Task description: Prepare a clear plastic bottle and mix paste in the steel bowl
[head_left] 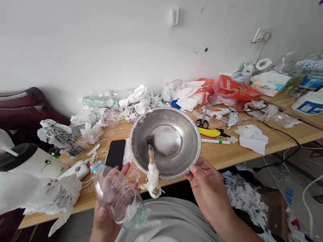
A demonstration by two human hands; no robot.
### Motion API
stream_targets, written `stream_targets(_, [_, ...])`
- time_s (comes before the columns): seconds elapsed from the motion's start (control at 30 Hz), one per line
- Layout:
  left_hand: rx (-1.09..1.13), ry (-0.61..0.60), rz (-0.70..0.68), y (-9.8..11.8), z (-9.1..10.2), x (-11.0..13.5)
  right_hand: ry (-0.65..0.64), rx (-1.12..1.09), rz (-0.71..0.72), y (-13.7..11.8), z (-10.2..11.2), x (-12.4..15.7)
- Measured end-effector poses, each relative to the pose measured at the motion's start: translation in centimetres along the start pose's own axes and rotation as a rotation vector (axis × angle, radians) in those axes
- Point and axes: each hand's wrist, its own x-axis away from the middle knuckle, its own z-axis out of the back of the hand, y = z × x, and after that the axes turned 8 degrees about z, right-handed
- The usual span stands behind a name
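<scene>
My right hand (206, 186) grips the near right rim of a metal bowl (171, 162), thumb on the lip. The bowl is tilted toward me at the table's front edge. Inside it rests a brush (151, 156) with dark bristles; its handle, wrapped in white paper, sticks out over the near rim. A clear plastic bottle (111, 196) with a blue ring at its neck lies in my left hand (103, 214), the fingers showing behind and through it. The bottle slants, neck up to the left, with something whitish at its lower end.
A black phone (115, 152) lies left of the bowl. Scissors (203, 121), a yellow utility knife (209, 132) and a white-and-green marker (216, 141) are to its right. Crumpled paper (87, 119) and red packaging (233, 89) line the wall. A lidded cup (32, 160) stands left.
</scene>
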Motion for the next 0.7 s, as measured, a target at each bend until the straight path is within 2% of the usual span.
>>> stream_targets(0.13, [-0.004,-0.005,0.008,0.7,-0.1,0.4,-0.038,0.052,-0.013,0.6,0.0,0.5])
stream_targets(0.4, [-0.071,0.011,-0.004,1.4,0.3,0.5,-0.146,0.13,0.06,1.6,0.2,1.7])
stream_targets(0.5, [-0.08,-0.009,0.031,1.6,1.1,0.6,-0.131,0.113,-0.013,1.6,-0.1,1.9])
stream_targets(0.7, [-0.048,-0.008,0.132,1.5,3.2,1.4,-0.053,0.001,-0.27,1.6,-0.6,2.6])
